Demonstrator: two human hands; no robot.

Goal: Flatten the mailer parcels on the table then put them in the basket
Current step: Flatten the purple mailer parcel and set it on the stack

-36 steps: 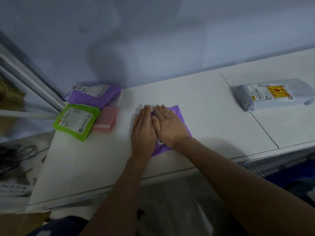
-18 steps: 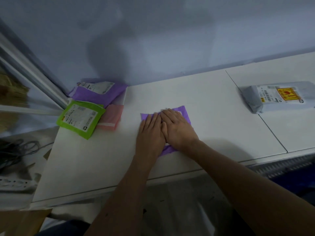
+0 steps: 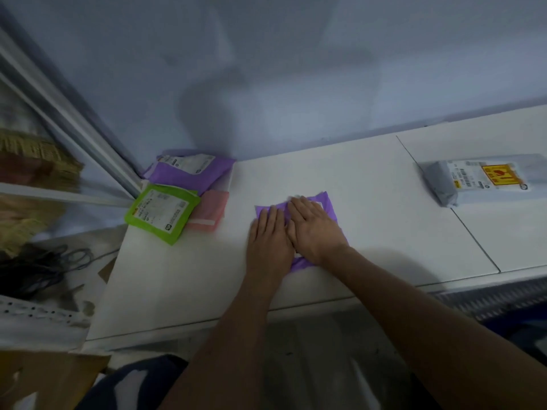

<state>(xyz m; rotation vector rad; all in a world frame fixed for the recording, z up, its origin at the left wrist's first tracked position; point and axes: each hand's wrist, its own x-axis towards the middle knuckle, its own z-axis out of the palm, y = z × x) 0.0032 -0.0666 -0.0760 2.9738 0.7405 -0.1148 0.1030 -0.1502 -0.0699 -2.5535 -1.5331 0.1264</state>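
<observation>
I see my left hand [image 3: 268, 238] and right hand [image 3: 313, 229], grip flat and open, pressing a thin, crinkly purple mailer [image 3: 325, 201] onto the smooth white counter [image 3: 340, 179].

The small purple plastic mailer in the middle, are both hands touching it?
Touching. The head view shows the left hand and right hand lying flat on the small purple plastic mailer, fingers straight, covering most of it.

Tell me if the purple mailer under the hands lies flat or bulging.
Flat: left hand and right hand press the purple mailer against the table.
</observation>
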